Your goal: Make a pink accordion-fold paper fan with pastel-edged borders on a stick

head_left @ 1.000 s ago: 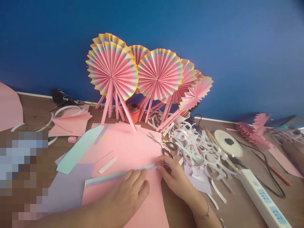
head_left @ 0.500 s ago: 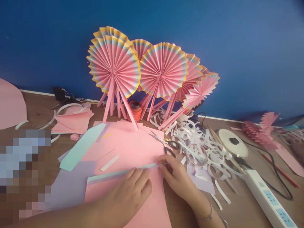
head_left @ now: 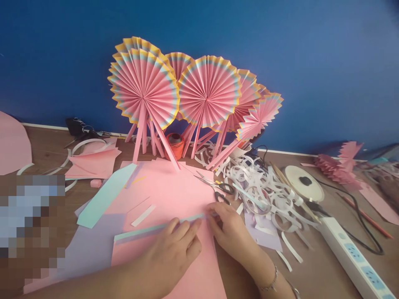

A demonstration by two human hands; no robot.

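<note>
My left hand (head_left: 174,253) lies on a pink sheet (head_left: 127,251), its fingers stretched over the upper edge and pressing it down. Along that edge runs a mint-green strip (head_left: 140,231), with a lilac band just below it. At the strip's right end, my right hand (head_left: 229,226) is closed, thumb and forefinger pinching the strip. Black-handled scissors (head_left: 222,193) rest just beyond my right hand, blades apart. Under the work lie a larger pink sheet (head_left: 174,182) and a lilac sheet (head_left: 90,245).
Several pleated pink paper fans (head_left: 143,89) stand against the blue wall. Curled white paper strips (head_left: 258,187) are heaped to the right, beside a power strip (head_left: 352,253) and a round white roll (head_left: 296,182). A mint-green paper piece (head_left: 107,195) lies left, near an orange spool (head_left: 175,147).
My left hand's fingers have slid slightly right along the strip and straightened a little. My right hand keeps its pinch at the strip's end. The view has shifted slightly.
</note>
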